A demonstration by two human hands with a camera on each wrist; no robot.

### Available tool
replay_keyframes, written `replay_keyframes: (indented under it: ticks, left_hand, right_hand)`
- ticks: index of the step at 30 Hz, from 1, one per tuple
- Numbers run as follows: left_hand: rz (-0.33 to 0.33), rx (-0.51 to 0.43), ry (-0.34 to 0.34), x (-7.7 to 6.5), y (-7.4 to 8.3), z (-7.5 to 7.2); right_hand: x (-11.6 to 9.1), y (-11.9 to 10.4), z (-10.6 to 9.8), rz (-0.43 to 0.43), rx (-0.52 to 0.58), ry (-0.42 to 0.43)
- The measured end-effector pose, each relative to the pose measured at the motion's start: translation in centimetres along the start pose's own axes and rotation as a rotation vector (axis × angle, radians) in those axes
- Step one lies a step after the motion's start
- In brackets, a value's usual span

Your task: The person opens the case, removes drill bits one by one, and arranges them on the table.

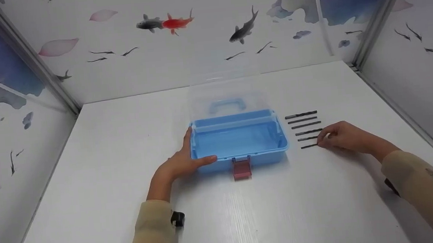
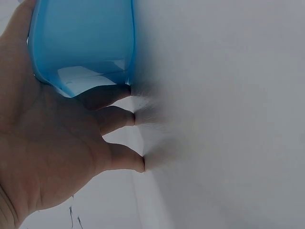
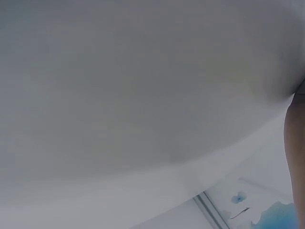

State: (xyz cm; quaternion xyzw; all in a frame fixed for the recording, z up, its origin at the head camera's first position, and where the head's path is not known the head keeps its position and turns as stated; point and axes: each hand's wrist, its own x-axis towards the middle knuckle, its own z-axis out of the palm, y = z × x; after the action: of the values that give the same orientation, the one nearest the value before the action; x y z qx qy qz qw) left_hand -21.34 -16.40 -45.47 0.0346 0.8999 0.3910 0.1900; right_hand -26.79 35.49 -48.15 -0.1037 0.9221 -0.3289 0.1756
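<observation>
A blue plastic toolbox (image 1: 239,162) stands on the table, its clear lid with a blue handle (image 1: 227,105) tipped back and its red latch (image 1: 242,169) hanging in front. No contents show inside. My left hand (image 1: 182,161) rests against the box's left front corner, thumb along the front and fingers spread down the left side; the left wrist view shows fingertips touching the table. Several dark drill bits (image 1: 301,115) lie in a row right of the box. With thumb and fingertips, my right hand (image 1: 343,137) pinches the right end of the nearest, thin drill bit (image 1: 308,146).
The white table (image 1: 100,178) is bounded by printed panels (image 1: 210,55) with fish at the back and both sides. Metal posts (image 1: 380,17) stand at the back corners. The right wrist view holds mostly bare tabletop (image 3: 119,105) and part of the hand at its edge.
</observation>
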Motion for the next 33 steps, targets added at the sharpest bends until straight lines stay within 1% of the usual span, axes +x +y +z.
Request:
replay_keyframes:
  ticks: [2, 9, 18, 21, 25, 30, 33]
  left_hand:
    - [0.005, -0.006, 0.002, 0.0, 0.1, 0.0]
    - [-0.009, 0.027, -0.005, 0.0, 0.0, -0.2]
    - [-0.014, 0.012, 0.000, 0.0, -0.3, -0.2]
    - [-0.011, -0.005, 0.004, 0.0, -0.4, -0.3]
    - [-0.019, -0.001, 0.006, 0.0, -0.5, -0.3]
    - [-0.025, -0.002, 0.007, -0.2, -0.6, -0.4]
    - [-0.025, 0.001, 0.004, -0.2, -0.5, -0.4]
  right_hand:
    - [0.0, 0.0, 0.0, -0.001, 0.007, 0.003]
    - [0.2, 0.2, -0.1, -0.006, 0.059, -0.001]
    - [0.7, 0.1, 0.1, -0.012, 0.040, 0.000]
    - [0.9, 0.1, 0.1, -0.006, 0.053, -0.007]
    - [1.1, 0.1, 0.1, 0.015, 0.078, -0.020]
    - [1.3, 0.2, 0.2, 0.017, 0.084, -0.019]
    - [1.3, 0.2, 0.1, 0.032, 0.083, -0.021]
